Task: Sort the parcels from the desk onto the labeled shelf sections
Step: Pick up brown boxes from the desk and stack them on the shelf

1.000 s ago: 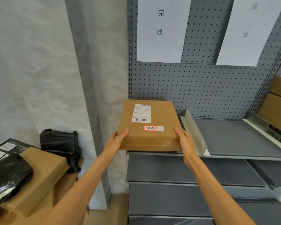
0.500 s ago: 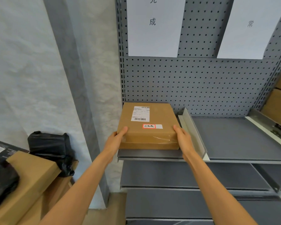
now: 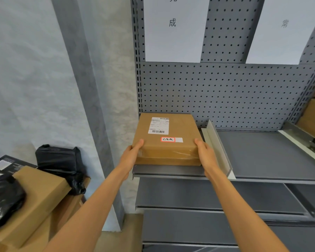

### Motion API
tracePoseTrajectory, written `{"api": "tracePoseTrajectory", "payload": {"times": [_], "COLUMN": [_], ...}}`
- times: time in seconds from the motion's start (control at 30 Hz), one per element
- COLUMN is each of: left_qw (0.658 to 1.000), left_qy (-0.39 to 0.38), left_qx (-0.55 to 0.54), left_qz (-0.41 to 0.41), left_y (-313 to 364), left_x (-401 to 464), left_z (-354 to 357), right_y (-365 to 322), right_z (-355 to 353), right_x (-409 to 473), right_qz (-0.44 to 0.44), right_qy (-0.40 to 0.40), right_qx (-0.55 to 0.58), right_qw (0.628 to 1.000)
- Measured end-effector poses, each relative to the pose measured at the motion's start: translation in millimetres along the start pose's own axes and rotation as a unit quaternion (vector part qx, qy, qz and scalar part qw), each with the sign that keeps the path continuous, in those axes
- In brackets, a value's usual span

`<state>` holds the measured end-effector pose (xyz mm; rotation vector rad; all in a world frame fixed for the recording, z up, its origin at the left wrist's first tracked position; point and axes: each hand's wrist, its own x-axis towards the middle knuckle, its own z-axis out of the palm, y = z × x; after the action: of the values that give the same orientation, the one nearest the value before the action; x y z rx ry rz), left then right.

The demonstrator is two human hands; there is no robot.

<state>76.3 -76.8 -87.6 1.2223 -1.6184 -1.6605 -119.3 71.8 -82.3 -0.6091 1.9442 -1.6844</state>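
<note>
Brown parcel (image 3: 166,140) flat on grey shelf (image 3: 171,170), gripped at both near corners: left hand (image 3: 133,154), right hand (image 3: 205,155), thumbs on top. White divider (image 3: 218,148) just beside; pegboard (image 3: 225,95) behind.

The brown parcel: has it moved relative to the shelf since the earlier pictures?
Yes. The brown parcel has gone deeper onto the shelf, toward the pegboard.

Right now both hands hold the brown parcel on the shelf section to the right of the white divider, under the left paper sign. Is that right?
One detail is wrong. In the head view the parcel sits left of the divider, not right. The rest stands: both hands, left and right, hold it on the shelf under the left sign.
</note>
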Motion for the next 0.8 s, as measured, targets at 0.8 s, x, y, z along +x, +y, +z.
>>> {"api": "tracePoseTrajectory", "payload": {"times": [0.8], "left_qw": [0.857], "left_qy": [0.202], "left_qx": [0.449], "left_qz": [0.153], "left_y": [0], "left_x": [-107], "left_z": [-212], "right_y": [-75], "right_z": [163], "right_x": [-93], "right_qz": [-0.454], "right_qy": [-0.07], "right_qx": [-0.576], "right_qw": [0.676]}}
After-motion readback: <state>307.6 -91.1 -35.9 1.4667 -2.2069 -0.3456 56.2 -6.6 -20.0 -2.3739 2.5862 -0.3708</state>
